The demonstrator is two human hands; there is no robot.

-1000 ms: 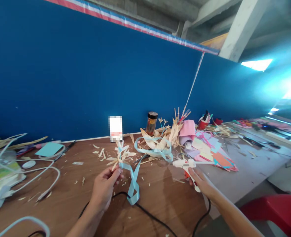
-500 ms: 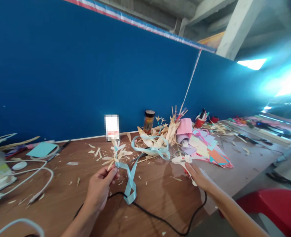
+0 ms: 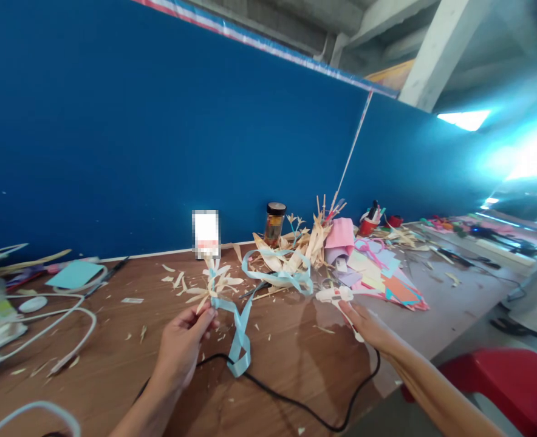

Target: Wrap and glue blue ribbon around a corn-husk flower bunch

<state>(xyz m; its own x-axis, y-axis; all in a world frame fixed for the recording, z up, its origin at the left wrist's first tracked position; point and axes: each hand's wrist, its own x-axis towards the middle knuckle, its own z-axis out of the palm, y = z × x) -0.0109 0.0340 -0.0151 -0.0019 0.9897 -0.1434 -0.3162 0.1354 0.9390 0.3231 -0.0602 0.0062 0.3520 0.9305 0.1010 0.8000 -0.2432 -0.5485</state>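
Near the middle of the brown bench (image 3: 123,376), seen from the head view, the left hand (image 3: 184,340) pinches the base of a pale flower of dried strips (image 3: 225,283) — narrow grip, thumb against fingers. A light blue ribbon (image 3: 238,366) trails from just above that grip, dropping in a loose twist to the right of the hand. Well apart on the right, the right hand (image 3: 366,325) is closed around the handle of a white glue gun (image 3: 336,295), whose body points left. Across the near side, a black cord (image 3: 291,400) curves between the two forearms.

Beyond the flower stands a white object (image 3: 206,227), too blurred to tell. Farther right, a black-lidded jar (image 3: 274,226) stands behind a heap of dried leaves (image 3: 316,246), with another light blue ribbon looped before it. Right of the heap come a pink roll (image 3: 340,233) and coloured papers (image 3: 403,291) — fanned and overlapping. At far left, white cables (image 3: 88,318) coil near a light blue pad (image 3: 75,275).
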